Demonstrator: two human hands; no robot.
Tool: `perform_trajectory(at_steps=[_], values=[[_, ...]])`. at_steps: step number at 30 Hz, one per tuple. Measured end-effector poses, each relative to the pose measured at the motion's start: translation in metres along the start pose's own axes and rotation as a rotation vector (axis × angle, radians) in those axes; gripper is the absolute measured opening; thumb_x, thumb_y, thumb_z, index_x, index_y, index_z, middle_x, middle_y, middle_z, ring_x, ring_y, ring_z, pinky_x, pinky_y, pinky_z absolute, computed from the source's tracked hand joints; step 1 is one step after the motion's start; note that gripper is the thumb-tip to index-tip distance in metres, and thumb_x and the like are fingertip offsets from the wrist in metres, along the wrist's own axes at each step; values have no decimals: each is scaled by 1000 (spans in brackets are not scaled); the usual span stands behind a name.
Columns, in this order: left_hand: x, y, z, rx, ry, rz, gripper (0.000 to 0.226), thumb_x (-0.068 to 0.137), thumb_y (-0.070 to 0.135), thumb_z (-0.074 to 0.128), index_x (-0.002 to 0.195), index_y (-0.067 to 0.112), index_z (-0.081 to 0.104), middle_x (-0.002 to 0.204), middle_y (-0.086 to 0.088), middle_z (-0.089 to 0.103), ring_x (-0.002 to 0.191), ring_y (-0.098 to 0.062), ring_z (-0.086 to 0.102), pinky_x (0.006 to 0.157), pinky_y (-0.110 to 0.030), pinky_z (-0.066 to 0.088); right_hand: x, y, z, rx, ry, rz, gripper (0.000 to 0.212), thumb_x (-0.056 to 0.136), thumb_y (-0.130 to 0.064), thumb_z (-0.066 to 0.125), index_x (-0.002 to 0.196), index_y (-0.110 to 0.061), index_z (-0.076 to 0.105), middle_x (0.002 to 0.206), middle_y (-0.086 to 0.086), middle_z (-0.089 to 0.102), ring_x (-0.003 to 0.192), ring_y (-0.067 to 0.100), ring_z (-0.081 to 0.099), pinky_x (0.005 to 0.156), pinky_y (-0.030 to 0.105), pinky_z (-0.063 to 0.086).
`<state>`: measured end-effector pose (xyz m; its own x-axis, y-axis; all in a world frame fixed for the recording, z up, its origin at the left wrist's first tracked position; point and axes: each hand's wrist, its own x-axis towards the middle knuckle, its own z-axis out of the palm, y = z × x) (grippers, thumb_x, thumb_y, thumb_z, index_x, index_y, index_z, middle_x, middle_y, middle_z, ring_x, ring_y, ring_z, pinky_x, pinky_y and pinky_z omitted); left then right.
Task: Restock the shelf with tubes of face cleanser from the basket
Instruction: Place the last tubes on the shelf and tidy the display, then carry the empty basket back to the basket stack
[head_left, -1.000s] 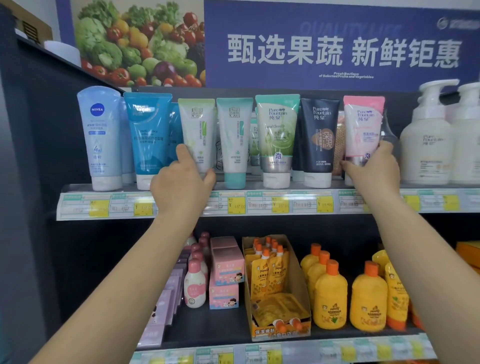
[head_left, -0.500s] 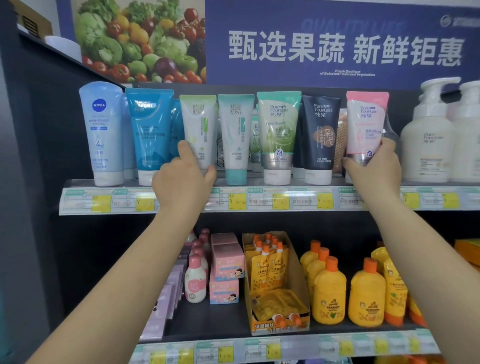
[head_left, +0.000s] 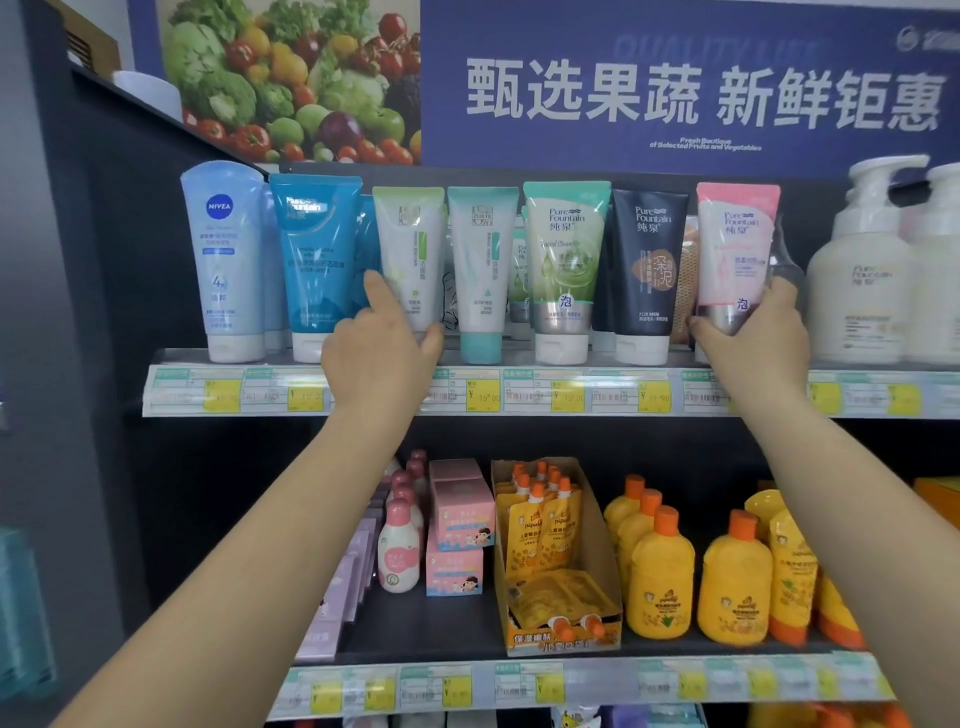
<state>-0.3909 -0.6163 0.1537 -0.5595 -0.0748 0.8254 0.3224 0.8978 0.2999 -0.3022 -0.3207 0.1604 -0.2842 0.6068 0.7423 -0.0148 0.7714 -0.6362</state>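
A row of face cleanser tubes stands cap-down on the upper shelf (head_left: 571, 395). My left hand (head_left: 382, 345) holds the lower part of the white tube with a light green top (head_left: 410, 244), index finger up along its left side, thumb on its right. My right hand (head_left: 753, 338) grips the silver base of the pink tube (head_left: 735, 244) at the right end of the row. Between them stand a teal-capped white tube (head_left: 480, 260), a green tube (head_left: 563, 260) and a black tube (head_left: 647, 265). Left of my left hand are a blue tube (head_left: 314, 254) and a pale blue Nivea tube (head_left: 226, 249). The basket is out of view.
White pump bottles (head_left: 862, 275) stand right of the pink tube. The lower shelf holds pink bottles and boxes (head_left: 460, 525), an orange carton of pouches (head_left: 550, 561) and yellow bottles (head_left: 660, 577). A dark side panel (head_left: 119, 312) closes the shelf's left end.
My left index finger has risen higher along the light green tube. My right hand keeps its hold on the pink tube, which has lifted slightly; the view has shifted a little.
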Motion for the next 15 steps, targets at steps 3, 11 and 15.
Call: perform_trajectory(at_steps=[3, 11, 15], values=[[-2, -1, -3, -57, -23, 4, 82, 88, 52, 50, 144, 2, 16, 112, -18, 59, 100, -36, 56, 73, -40, 42, -5, 1, -2, -11, 19, -26, 62, 75, -30, 72, 122, -7, 39, 110, 13, 56, 102, 33, 54, 80, 39, 44], [-52, -9, -9, -24, 91, 196, 77, 83, 50, 57, 138, 2, 35, 137, -20, 42, 126, -37, 37, 104, -45, 31, -49, 3, -17, -145, 78, -275, 73, 89, -31, 55, 146, -3, 18, 151, 16, 23, 141, 30, 18, 116, 38, 11], [-103, -7, -3, -92, 68, 218, 76, 81, 50, 54, 138, 5, 36, 143, -21, 38, 133, -41, 33, 105, -53, 30, -103, 3, -17, -116, -20, -339, 73, 91, -33, 54, 146, -3, 18, 152, 17, 22, 141, 32, 16, 117, 45, 13]])
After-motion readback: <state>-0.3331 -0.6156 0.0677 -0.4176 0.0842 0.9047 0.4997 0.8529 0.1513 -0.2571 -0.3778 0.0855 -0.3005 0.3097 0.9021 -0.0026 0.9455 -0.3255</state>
